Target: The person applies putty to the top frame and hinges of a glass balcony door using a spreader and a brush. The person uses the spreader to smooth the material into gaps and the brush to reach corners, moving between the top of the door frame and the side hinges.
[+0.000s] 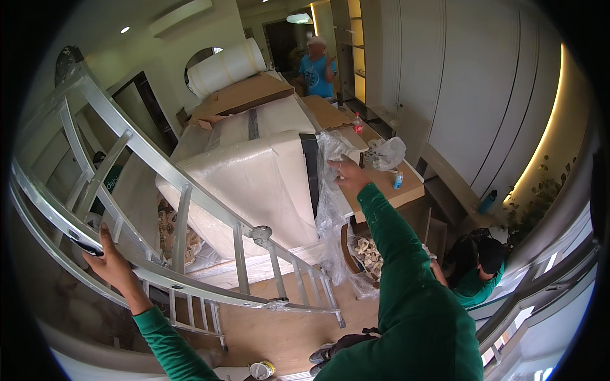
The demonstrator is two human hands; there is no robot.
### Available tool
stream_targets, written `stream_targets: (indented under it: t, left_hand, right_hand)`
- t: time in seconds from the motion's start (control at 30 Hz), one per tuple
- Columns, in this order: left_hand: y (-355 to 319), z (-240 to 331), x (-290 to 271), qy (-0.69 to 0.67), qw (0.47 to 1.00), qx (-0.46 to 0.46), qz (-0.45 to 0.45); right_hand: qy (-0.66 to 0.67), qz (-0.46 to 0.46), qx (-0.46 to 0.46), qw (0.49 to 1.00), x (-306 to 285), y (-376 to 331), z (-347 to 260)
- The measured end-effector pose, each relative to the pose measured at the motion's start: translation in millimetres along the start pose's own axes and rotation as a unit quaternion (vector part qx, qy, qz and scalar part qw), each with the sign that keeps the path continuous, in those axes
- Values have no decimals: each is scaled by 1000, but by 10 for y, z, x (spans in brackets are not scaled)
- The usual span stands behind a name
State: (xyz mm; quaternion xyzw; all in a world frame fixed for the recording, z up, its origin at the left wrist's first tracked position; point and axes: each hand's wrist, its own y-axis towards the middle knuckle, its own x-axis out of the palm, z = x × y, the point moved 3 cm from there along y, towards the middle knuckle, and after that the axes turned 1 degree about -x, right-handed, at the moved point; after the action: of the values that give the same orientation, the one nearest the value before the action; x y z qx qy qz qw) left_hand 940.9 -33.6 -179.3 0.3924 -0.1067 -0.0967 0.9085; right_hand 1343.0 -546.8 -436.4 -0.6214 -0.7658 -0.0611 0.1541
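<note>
My left hand (115, 265) is closed around the side rail of an aluminium folding ladder (241, 257), with the thumb along the rail. A small black part (86, 247) shows by its fingertips; whether it belongs to the ladder I cannot tell. The ladder leans across the left side, and its hinges and feet show near the middle. My right arm reaches forward, and my right hand (349, 173) has its fingers stretched out beside crumpled clear plastic wrap (329, 206). Contact with the plastic is unclear. Left of that hand stands a large, pale, wrapped piece of furniture (254, 190).
Cardboard (244, 98) and a white foam roll (227, 66) lie on the wrapped furniture. On a table stand a red-labelled bottle (358, 124) and a blue can (398, 180). One person in blue (316, 75) stands far back; another in green (480, 282) crouches at right. A bucket (261, 370) sits below.
</note>
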Motion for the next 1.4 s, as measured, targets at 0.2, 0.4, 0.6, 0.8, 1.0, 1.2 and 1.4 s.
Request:
stream_targets:
  t: [0.2, 0.4, 0.6, 0.8, 1.0, 1.2, 1.4]
  left_hand:
    - [3, 29, -3, -15, 1000, 0, -2]
    - [-3, 44, -4, 11, 1000, -29, -2]
    - [-2, 74, 25, -45, 998, -33, -18]
    - [-7, 72, -151, 31, 999, 0, -33]
    - [-679, -148, -950, -22, 997, -49, 59]
    - [-2728, -350, -1615, -43, 959, -269, -79]
    - [-4045, -251, -1930, -58, 852, -504, -130]
  right_hand:
    - [-37, 8, 300, 953, -34, -1962, 2505]
    - [-165, -177, 329, 913, -400, -3163, 3693]
    - [-268, -277, 326, 864, -781, -3192, 3971]
    - [-336, -292, 337, 830, -315, -3118, 3434]
    - [-361, -384, 254, 811, 324, -3080, 3096]
    - [-304, -431, 241, 814, 654, -3174, 2919]
    - [-46, -562, 214, 797, 1632, -3630, 2507]
